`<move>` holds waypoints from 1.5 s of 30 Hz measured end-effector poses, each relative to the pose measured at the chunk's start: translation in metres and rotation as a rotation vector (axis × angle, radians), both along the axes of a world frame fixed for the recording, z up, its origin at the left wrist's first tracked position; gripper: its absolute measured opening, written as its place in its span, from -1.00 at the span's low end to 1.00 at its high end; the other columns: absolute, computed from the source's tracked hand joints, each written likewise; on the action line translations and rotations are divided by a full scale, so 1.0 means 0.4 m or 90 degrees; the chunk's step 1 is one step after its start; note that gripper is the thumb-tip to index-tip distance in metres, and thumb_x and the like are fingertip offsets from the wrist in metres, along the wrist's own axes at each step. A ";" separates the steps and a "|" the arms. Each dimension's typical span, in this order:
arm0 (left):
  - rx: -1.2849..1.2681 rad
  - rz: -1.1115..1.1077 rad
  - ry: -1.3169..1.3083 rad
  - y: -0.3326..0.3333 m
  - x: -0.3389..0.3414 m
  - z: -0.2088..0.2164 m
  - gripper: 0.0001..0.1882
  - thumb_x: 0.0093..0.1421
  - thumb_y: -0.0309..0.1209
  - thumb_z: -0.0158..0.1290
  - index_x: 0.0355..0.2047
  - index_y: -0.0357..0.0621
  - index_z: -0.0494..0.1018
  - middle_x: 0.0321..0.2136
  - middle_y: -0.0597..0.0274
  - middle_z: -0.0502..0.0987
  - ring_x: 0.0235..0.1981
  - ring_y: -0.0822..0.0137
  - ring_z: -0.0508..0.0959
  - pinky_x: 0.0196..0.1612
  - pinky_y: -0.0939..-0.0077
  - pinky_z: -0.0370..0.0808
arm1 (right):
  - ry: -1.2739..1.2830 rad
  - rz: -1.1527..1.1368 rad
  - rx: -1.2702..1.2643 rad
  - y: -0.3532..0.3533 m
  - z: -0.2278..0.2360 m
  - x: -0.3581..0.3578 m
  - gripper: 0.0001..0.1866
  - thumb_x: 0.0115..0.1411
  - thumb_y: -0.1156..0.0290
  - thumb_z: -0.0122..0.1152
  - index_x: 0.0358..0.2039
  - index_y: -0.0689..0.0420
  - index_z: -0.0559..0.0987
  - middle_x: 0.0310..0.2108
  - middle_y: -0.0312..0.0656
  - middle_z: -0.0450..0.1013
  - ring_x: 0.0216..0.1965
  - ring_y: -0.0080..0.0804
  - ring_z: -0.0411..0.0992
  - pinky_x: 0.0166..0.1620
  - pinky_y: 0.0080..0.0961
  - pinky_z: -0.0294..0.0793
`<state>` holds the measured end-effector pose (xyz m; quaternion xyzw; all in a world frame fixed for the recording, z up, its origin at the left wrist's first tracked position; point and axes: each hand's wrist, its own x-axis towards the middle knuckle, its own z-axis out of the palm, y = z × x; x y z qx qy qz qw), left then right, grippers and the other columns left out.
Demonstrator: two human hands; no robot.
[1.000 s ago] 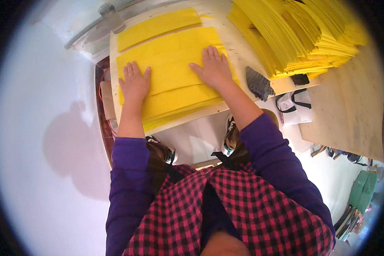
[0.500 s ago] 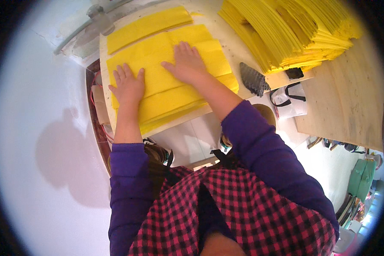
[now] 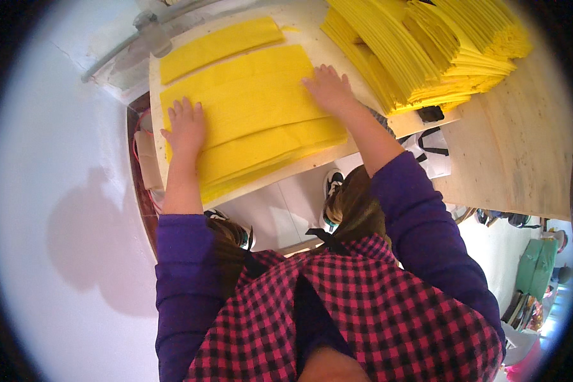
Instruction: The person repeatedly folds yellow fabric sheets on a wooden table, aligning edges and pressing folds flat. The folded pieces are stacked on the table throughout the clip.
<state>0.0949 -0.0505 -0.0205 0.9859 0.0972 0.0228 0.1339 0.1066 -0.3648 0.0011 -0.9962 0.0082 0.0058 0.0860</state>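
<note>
Downward fisheye view, head-worn

Bare tabletop (image 3: 321, 49) leaves a narrow passage between the flat cloth (image 3: 254, 89) and tall stack (image 3: 426, 63); the right hand (image 3: 331, 89) blocks its near end.

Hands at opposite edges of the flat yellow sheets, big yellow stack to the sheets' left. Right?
Not quite: the big yellow stack is to the right of the flat yellow sheets, as the head view shows. The left hand and right hand are indeed at opposite edges.
</note>
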 end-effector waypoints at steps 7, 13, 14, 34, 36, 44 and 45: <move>0.044 -0.026 -0.020 0.061 0.021 0.052 -0.56 0.25 -0.24 -0.20 0.14 0.05 0.28 0.19 0.17 0.23 0.27 0.15 0.12 0.20 -0.36 -0.14 | -0.101 0.108 0.130 -0.035 0.060 0.067 -0.57 0.15 0.18 0.11 0.00 0.07 0.48 0.06 -0.08 0.36 0.12 -0.15 0.27 0.13 -0.31 0.27; 0.094 -0.109 0.032 0.123 0.068 0.104 -0.60 0.12 -0.28 -0.01 0.01 0.11 0.41 -0.02 0.18 0.45 0.06 0.16 0.40 0.10 -0.06 0.18 | 0.044 0.168 0.109 -0.034 0.069 0.140 -0.61 0.01 0.25 0.24 -0.11 0.08 0.55 -0.15 -0.12 0.50 -0.10 -0.14 0.43 -0.03 -0.32 0.42; 0.081 -0.118 0.051 0.135 0.084 0.105 -0.58 0.10 -0.26 0.02 0.01 0.12 0.40 -0.02 0.18 0.45 0.04 0.14 0.42 0.07 0.00 0.22 | 0.063 0.179 0.096 -0.036 0.074 0.146 -0.61 -0.01 0.26 0.26 -0.14 0.09 0.56 -0.19 -0.12 0.51 -0.13 -0.14 0.45 -0.06 -0.32 0.43; -0.220 -0.303 0.026 0.234 -0.003 0.336 -0.74 -0.03 -0.45 0.13 -0.32 -0.35 0.50 -0.45 0.15 0.55 -0.39 0.34 0.52 -0.27 0.49 0.45 | -0.065 0.383 0.107 -0.088 0.343 0.075 -0.67 -0.01 0.30 0.23 -0.26 0.23 0.57 -0.43 -0.10 0.52 -0.37 -0.31 0.48 -0.26 -0.37 0.44; -0.196 -0.292 0.003 0.247 -0.012 0.390 -0.77 -0.02 -0.46 0.13 -0.34 -0.35 0.50 -0.45 0.18 0.55 -0.39 0.36 0.52 -0.24 0.51 0.44 | -0.098 0.321 0.126 -0.079 0.398 0.063 -0.70 0.01 0.34 0.21 -0.24 0.20 0.57 -0.40 -0.12 0.51 -0.34 -0.31 0.46 -0.24 -0.39 0.43; -0.105 -0.263 -0.266 0.265 0.082 0.482 -0.81 0.09 -0.51 0.05 -0.28 -0.34 0.49 -0.42 0.16 0.57 -0.39 0.37 0.54 -0.23 0.53 0.44 | -0.245 0.325 0.129 -0.015 0.435 0.244 -0.76 0.11 0.41 0.13 -0.19 0.15 0.57 -0.25 -0.01 0.52 -0.20 -0.13 0.45 -0.10 -0.27 0.41; -0.097 -0.247 -0.259 0.268 0.112 0.478 -0.78 0.11 -0.46 0.03 -0.24 -0.29 0.49 -0.39 0.12 0.58 -0.38 0.30 0.55 -0.22 0.50 0.44 | -0.248 0.311 0.119 -0.013 0.425 0.278 -0.77 0.10 0.42 0.13 -0.22 0.16 0.58 -0.27 -0.02 0.52 -0.21 -0.13 0.45 -0.11 -0.27 0.41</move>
